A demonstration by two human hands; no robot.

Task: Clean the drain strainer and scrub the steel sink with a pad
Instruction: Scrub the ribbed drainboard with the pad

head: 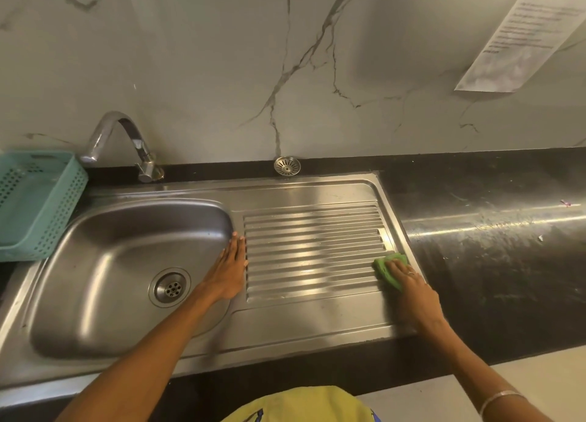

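Scrubbing the steel sink's (317, 313) ribbed drainboard.
Right hand (409, 282) presses the green pad (385, 267), mostly hidden beneath its fingers, at the drainboard's right edge; left hand (230, 271) lies flat, fingers straight, by the basin. Drain strainer (287, 166) rests on the back ledge; the notice's (536, 31) print is unreadable.

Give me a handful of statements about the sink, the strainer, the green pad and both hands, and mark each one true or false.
1. The right hand presses the green pad at the right end of the ribbed drainboard. True.
2. The drain strainer sits in the basin drain. False: it lies on the black ledge behind the sink; the drain is uncovered.
3. The left hand lies flat between basin and drainboard, holding nothing. True.
4. Water is running from the tap. False: no stream shows.
5. The teal basket stands right of the drainboard. False: it is left of the basin.
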